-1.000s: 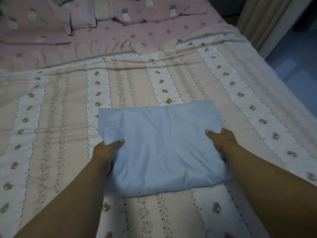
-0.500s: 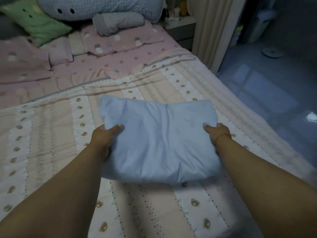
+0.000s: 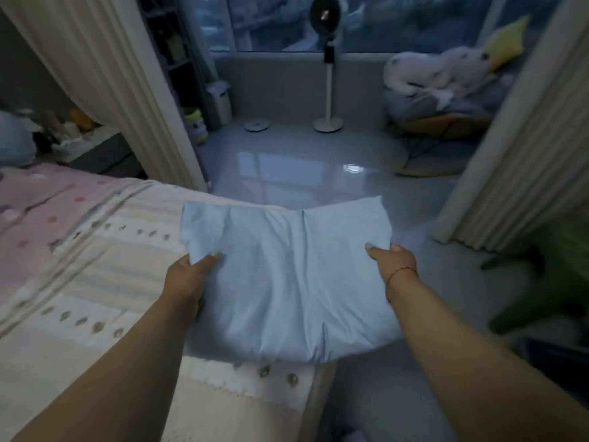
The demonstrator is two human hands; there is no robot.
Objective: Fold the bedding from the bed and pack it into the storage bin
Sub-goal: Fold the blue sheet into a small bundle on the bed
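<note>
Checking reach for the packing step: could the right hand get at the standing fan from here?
Probably not. The right hand grips the folded light blue bedding together with the left hand, and the standing fan stands well across open floor.

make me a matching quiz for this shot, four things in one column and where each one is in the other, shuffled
Things:
1. folded sheet
2. fan
3. quilt
4. yellow pillow

Places:
A. spread on the bed, at left
B. standing on the floor by the window
C. held between left hand and right hand
D. atop the heap in the far right corner

Pairs: 1-C, 2-B, 3-A, 4-D
</note>
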